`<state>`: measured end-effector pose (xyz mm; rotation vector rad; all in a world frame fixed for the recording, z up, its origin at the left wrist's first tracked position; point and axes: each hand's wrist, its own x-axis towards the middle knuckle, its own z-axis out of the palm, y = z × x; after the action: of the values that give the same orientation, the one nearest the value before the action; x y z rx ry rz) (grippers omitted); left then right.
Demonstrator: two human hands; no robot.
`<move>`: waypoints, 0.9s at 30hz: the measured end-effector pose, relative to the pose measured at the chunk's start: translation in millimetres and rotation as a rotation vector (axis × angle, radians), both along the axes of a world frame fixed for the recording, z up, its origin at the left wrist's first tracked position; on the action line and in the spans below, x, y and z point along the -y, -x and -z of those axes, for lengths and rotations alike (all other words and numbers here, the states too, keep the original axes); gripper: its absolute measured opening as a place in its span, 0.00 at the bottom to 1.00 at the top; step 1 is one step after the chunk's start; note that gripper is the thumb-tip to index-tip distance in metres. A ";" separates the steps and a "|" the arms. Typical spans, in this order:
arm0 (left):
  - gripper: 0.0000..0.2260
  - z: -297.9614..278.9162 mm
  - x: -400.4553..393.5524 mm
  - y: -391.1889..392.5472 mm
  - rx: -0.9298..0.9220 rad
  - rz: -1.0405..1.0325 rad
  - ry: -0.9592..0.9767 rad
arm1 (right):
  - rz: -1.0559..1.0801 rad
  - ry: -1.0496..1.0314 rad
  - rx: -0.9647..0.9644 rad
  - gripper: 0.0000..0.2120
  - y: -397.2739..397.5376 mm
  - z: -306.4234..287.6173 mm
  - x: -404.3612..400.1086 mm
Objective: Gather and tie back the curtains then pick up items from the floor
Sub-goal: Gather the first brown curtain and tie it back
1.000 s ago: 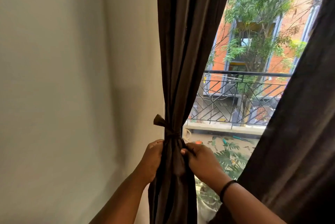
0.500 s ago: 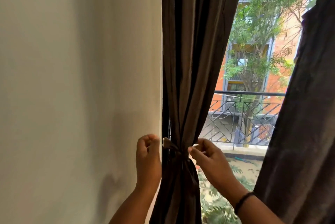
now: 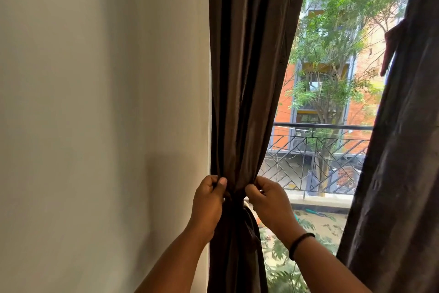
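A dark brown left curtain [image 3: 249,79] hangs gathered into a narrow bunch beside the wall. A matching tie-back strip [image 3: 251,228] is wound round it at hand height, with a loose end hanging down. My left hand [image 3: 209,202] pinches the curtain fabric at the left side of the bunch. Just to the right, my right hand [image 3: 268,200] pinches the fabric on the other side. A second dark curtain [image 3: 399,150] hangs at the right edge, slanting outward. No floor or floor items are in view.
A plain pale wall [image 3: 95,114] fills the left half. Through the window stand a black balcony railing [image 3: 320,150], trees and an orange brick building. Leafy patterned fabric [image 3: 308,245] shows below the sill. A black band circles my right wrist [image 3: 300,244].
Both hands have risen from below the tie to the gathered fabric just above it. The view has tilted upward, so more of the curtain and window shows.
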<state>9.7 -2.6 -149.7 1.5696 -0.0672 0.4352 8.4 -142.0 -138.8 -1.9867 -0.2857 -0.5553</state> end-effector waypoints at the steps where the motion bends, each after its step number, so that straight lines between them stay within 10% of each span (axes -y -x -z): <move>1: 0.08 2.8 -1.5 2.0 -0.022 0.065 0.124 | -0.005 -0.005 -0.009 0.13 -0.5 0.9 -0.1; 12: 0.09 -10.4 -8.0 17.0 -0.167 0.371 0.430 | -0.173 -0.414 -0.280 0.08 8.4 -5.1 -4.9; 21: 0.12 57.4 -14.2 53.4 -0.032 0.213 -0.248 | -0.185 -0.359 -0.336 0.10 52.2 68.1 -6.4; 27: 0.09 81.2 -19.5 62.5 0.051 -0.021 -0.447 | 0.133 0.097 -0.167 0.09 70.9 80.8 -19.8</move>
<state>-52.7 16.9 -230.9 1.9994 -0.1986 0.5000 -62.6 -122.2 -219.7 -2.1422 -0.0794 -0.4630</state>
